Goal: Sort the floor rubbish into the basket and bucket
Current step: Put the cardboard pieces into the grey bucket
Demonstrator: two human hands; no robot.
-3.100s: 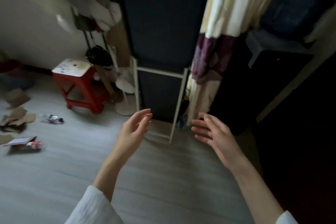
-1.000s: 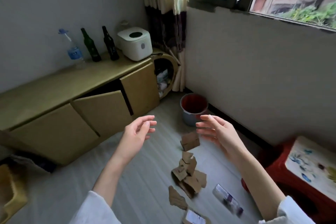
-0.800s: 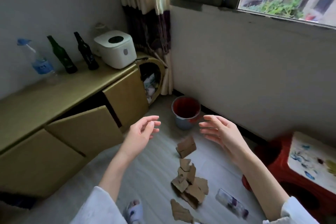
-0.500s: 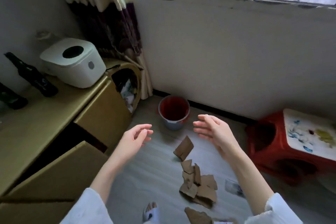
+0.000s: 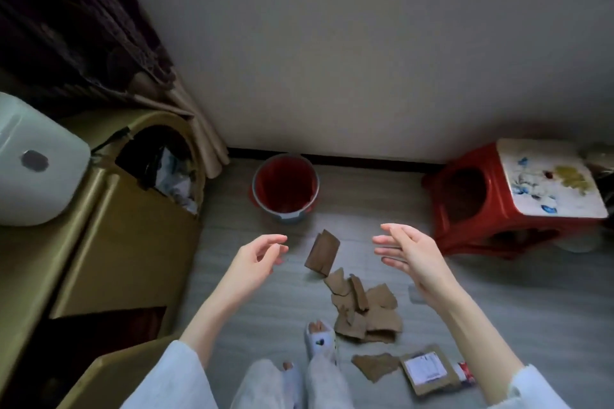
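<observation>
Cardboard scraps (image 5: pixel 363 309) lie in a loose pile on the grey floor (image 5: pixel 498 292) in front of the person's feet, with one larger folded cardboard piece (image 5: pixel 323 251) standing tilted just beyond the pile. Nearer the camera, a torn scrap (image 5: pixel 374 366) lies beside a flat brown parcel with a white label (image 5: pixel 428 368), and a small red-and-white wrapper (image 5: pixel 465 372) pokes out at the parcel's right edge.

Against the wall beyond stands the bucket (image 5: pixel 285 189), red inside with a pale outer rim, upright and well apart from the pile. A rounded yellow basket (image 5: pixel 191 143) with crumpled things inside sits at the end of the yellow cabinet (image 5: pixel 126 242) on the left, beside the curtain (image 5: pixel 99 43).

Both hands hover over the floor, holding nothing. The left hand (image 5: pixel 257 259) has loosely curved fingers, its grip open; the right hand (image 5: pixel 413 254) has fingers spread and nearly straight, grip open too. A red stool (image 5: pixel 471 206) stands on the right.
</observation>
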